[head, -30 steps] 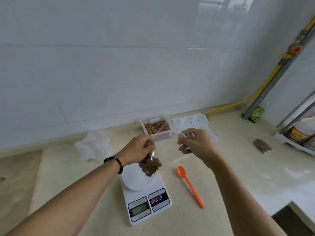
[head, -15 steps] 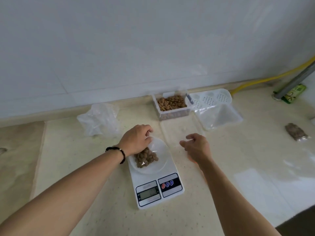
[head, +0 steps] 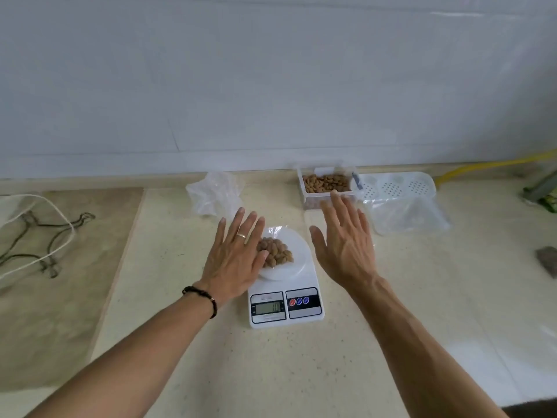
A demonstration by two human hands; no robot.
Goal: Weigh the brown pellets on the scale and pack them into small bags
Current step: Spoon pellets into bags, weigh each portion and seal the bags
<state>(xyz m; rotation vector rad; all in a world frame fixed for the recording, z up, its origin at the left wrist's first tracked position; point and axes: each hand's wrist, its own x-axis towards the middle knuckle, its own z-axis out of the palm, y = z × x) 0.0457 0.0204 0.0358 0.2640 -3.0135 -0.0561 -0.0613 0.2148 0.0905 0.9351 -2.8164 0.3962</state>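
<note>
A small clear bag of brown pellets [head: 275, 251] lies on the round plate of the white digital scale [head: 286, 303]. My left hand [head: 238, 254] is spread flat just left of the bag, fingers straight, its thumb side at the bag's edge. To the right of the scale, my right hand [head: 345, 239] hovers with straight fingers and holds nothing. Behind it stands a clear box of brown pellets [head: 327, 184] by the wall.
A crumpled pile of clear bags [head: 215, 196] lies behind my left hand. A white perforated lid and clear tray [head: 398, 200] sit right of the box. A filled bag [head: 548, 260] lies at the far right. Wire hangers and a white cord [head: 39, 236] lie at far left.
The left hand lowered the pellet bag onto the scale plate and let go. Both hands have spread flat. The view has tilted and shifted left; the orange spoon is out of sight.
</note>
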